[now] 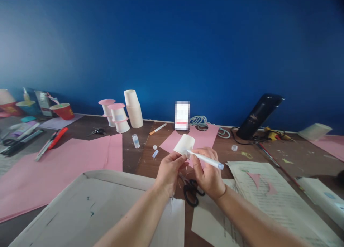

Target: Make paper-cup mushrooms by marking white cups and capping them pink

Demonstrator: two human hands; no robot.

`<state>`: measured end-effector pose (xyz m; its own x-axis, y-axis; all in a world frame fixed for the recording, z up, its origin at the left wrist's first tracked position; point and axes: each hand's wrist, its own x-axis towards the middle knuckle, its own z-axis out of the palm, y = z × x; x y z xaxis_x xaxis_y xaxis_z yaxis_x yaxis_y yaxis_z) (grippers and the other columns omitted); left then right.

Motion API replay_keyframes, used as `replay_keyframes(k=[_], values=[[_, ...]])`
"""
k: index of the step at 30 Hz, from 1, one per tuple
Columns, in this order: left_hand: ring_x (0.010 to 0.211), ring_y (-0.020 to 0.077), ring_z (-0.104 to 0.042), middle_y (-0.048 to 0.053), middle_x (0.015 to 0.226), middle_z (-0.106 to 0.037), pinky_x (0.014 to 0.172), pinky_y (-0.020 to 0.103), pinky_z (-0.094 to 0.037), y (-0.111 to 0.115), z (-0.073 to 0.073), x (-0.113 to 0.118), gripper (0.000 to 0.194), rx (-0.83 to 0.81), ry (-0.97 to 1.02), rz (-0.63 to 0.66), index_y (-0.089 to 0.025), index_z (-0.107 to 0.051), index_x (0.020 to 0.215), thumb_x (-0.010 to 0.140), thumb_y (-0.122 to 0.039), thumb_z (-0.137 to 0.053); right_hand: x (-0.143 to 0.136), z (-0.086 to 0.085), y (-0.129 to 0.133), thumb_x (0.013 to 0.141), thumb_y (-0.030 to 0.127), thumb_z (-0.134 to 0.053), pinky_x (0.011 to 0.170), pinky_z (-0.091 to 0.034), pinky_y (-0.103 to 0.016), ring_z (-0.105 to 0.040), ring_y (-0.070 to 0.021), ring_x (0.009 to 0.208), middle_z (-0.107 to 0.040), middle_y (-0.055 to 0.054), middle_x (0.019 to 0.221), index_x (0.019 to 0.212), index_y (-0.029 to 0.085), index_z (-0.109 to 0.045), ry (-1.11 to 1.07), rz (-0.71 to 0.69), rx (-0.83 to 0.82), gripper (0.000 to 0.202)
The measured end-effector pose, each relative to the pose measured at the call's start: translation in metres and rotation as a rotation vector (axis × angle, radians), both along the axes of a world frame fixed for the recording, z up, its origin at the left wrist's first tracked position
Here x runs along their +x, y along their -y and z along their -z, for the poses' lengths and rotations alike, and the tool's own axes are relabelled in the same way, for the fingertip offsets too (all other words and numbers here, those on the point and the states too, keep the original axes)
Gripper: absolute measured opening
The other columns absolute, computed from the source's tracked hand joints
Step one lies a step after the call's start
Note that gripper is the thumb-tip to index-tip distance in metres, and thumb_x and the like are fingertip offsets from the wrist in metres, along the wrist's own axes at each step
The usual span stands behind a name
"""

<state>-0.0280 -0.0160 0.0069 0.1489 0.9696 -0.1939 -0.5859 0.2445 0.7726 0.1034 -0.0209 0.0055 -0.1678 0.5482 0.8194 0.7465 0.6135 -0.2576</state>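
Note:
My left hand (pixel 170 168) is closed round the rim end of a white paper cup (pixel 185 144), which it holds tilted above the table. A white marker pen (pixel 206 159) with a pale blue end is pinched in my right hand (pixel 209 172). The pen's tip is at the cup's side, close to the rim; I cannot tell whether it touches. Black-handled scissors (pixel 191 195) lie just below my hands, their blades partly hidden. Under the cup is a sheet of pink paper (pixel 172 141).
Stacked cups with pink discs (pixel 118 114) and plain white cups (pixel 134 114) stand at the back left. Pink sheets (pixel 88 154), a red cutter (pixel 53 141) and a white board (pixel 107 200) lie left. Printed papers (pixel 268 189) lie right, below a leaning black bottle (pixel 258 116).

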Motion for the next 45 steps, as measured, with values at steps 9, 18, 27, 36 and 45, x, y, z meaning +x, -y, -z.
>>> replay_keyframes(k=[9,18,27,36,45], values=[[0.058,0.0058,-0.054,0.002,0.069,-0.06,0.06,0.018,-0.045,-0.001,-0.002,-0.002,0.023,-0.057,0.148,0.011,-0.009,-0.066,0.073,0.058,-0.02,-0.081,0.003,0.001,-0.001,0.089,0.021,-0.049,0.079,-0.047,-0.037,-0.058,-0.0206,0.087,-0.061,-0.006,0.09,0.1,0.019,-0.055,-0.134,0.03,-0.019,0.012],[0.069,0.01,-0.06,0.004,0.073,-0.063,0.072,0.022,-0.048,-0.002,0.004,-0.002,0.024,0.007,0.114,0.034,-0.01,-0.068,0.076,0.061,-0.025,-0.08,-0.001,0.002,0.0,0.089,0.02,-0.05,0.085,-0.044,-0.039,-0.059,-0.0209,0.089,-0.064,-0.005,0.091,0.099,0.021,-0.055,-0.003,-0.037,-0.021,0.011],[0.07,0.011,-0.06,0.003,0.071,-0.064,0.074,0.023,-0.047,-0.001,0.003,-0.001,0.024,0.022,0.072,0.03,-0.011,-0.07,0.077,0.061,-0.027,-0.08,0.0,0.0,0.0,0.09,0.021,-0.048,0.083,-0.043,-0.038,-0.06,-0.0198,0.085,-0.066,-0.005,0.09,0.098,0.02,-0.056,0.022,-0.04,-0.044,0.012],[0.067,0.0127,-0.06,0.005,0.072,-0.066,0.075,0.027,-0.047,-0.002,0.006,0.001,0.024,0.039,-0.057,0.017,-0.013,-0.071,0.075,0.06,-0.029,-0.079,-0.001,0.0,0.0,0.089,0.019,-0.05,0.084,-0.043,-0.038,-0.059,-0.0195,0.086,-0.066,-0.005,0.091,0.098,0.02,-0.057,0.011,-0.072,-0.053,0.011],[0.066,0.0153,-0.062,0.006,0.071,-0.067,0.068,0.027,-0.047,-0.002,0.009,0.001,0.026,0.049,-0.17,-0.001,-0.014,-0.072,0.079,0.061,-0.032,-0.078,-0.003,-0.002,0.002,0.088,0.018,-0.051,0.086,-0.042,-0.038,-0.058,-0.0188,0.087,-0.065,-0.005,0.091,0.098,0.019,-0.056,0.016,-0.06,-0.037,0.011]])
